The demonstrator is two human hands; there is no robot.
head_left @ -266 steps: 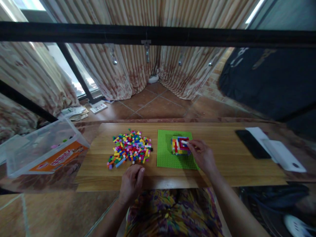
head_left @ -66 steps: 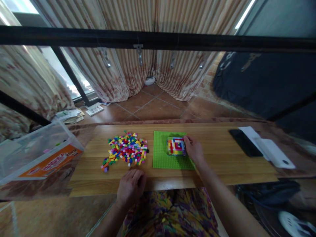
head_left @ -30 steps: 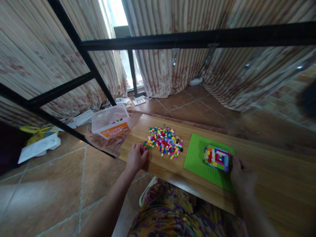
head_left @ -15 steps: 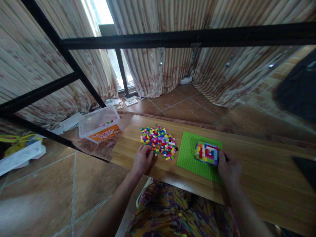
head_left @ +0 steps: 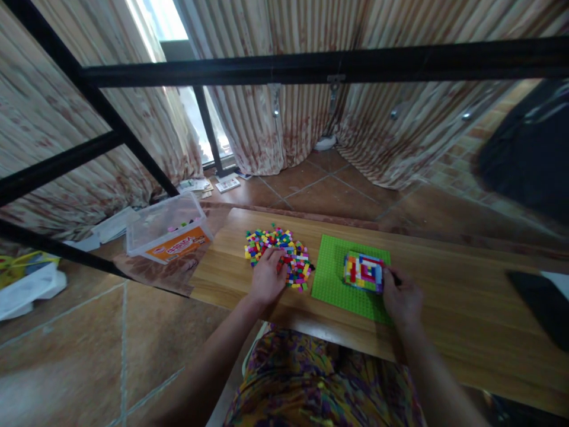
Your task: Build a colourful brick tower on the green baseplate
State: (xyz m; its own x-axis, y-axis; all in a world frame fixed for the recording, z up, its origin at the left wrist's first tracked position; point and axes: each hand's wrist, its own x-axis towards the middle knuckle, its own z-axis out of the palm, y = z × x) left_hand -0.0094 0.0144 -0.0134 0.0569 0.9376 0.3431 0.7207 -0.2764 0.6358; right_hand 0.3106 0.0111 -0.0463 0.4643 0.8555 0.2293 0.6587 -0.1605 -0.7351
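A heap of small multicoloured toy bricks (head_left: pixel 297 261) lies on the wooden table. My left hand (head_left: pixel 269 276) reaches into its near side, fingers bent and closed down among the bricks; whatever is between the fingertips is too small to make out. To the right, a green baseplate (head_left: pixel 331 273) carries a low rectangular toy brick build (head_left: pixel 355 270), with rings of red, white, blue and pink on top. My right hand (head_left: pixel 403 298) grips the right edge of this build with thumb and fingers; part of that edge is hidden behind them.
Left of the table, a clear plastic tub (head_left: pixel 166 228) with an orange label stands on the floor, a few bricks inside. A dark flat object (head_left: pixel 536 305) lies at the table's right end. Black metal bars (head_left: pixel 284 70) cross in front of the curtains.
My left hand has moved forward and right, from the near edge of the heap into the bricks. My right hand stays at the build. The whole view has shifted slightly.
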